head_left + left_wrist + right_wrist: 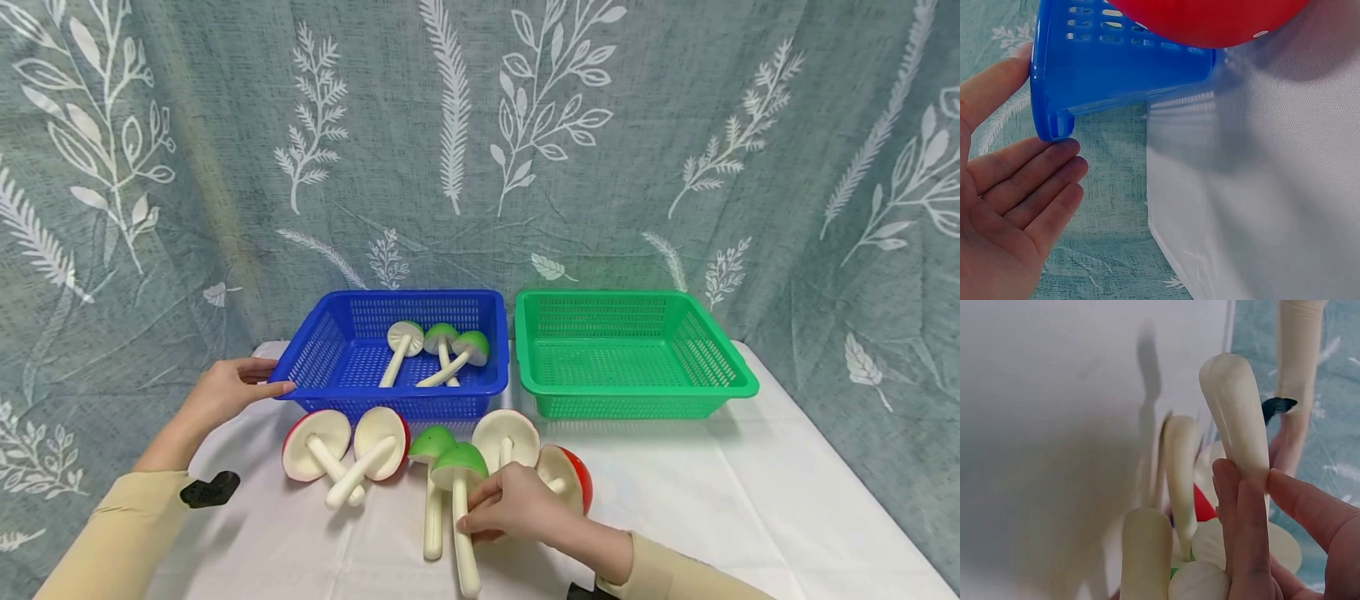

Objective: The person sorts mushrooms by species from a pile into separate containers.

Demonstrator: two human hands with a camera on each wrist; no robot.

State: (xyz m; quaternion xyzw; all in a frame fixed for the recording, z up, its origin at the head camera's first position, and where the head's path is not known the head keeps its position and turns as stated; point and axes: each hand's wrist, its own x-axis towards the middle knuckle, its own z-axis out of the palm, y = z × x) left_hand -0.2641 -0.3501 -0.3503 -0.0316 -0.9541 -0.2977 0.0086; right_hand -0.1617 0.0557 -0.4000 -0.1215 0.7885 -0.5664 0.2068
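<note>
Right grip (513, 504) holds a smooth domed mushroom (460, 492), left grip (221, 393) a slotted blue basket (397, 407).

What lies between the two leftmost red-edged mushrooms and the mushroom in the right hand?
The head view shows one green-capped mushroom there, next to the held mushroom.

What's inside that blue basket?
Three green-capped mushrooms lie in the right half of the blue basket. Its near side hides the strip of floor just behind it, and perhaps some stem tips.
</note>
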